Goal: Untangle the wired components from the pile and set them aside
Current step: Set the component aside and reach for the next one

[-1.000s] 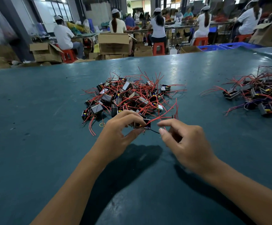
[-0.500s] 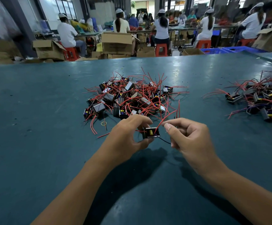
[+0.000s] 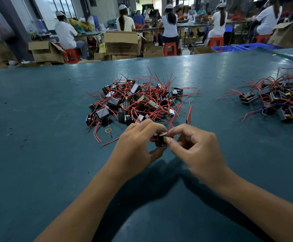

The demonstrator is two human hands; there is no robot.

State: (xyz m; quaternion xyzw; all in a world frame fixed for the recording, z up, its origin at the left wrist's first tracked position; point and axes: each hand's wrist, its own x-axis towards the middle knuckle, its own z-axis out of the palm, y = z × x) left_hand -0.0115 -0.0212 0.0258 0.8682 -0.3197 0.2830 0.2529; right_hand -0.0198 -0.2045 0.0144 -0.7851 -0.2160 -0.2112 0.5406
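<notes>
Two bare forearms rise into view from about 7 and 5 o'clock, with no sleeves on either as far up as the picture shows. The left hand (image 3: pixel 135 147) wears no glove, ring or watch. The right hand (image 3: pixel 197 151) is just as plain: bare wrist, short trimmed nails on the fingers (image 3: pixel 169 140), though it is slightly blurred.

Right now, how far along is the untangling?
Done: a smaller heap of wired parts lies apart at the right of the table. In hand: the left hand grips one black part while the right hand pinches at it; its red wires rise toward the pile. Left: the main pile at centre is the bigger one, so likely under halfway.
</notes>
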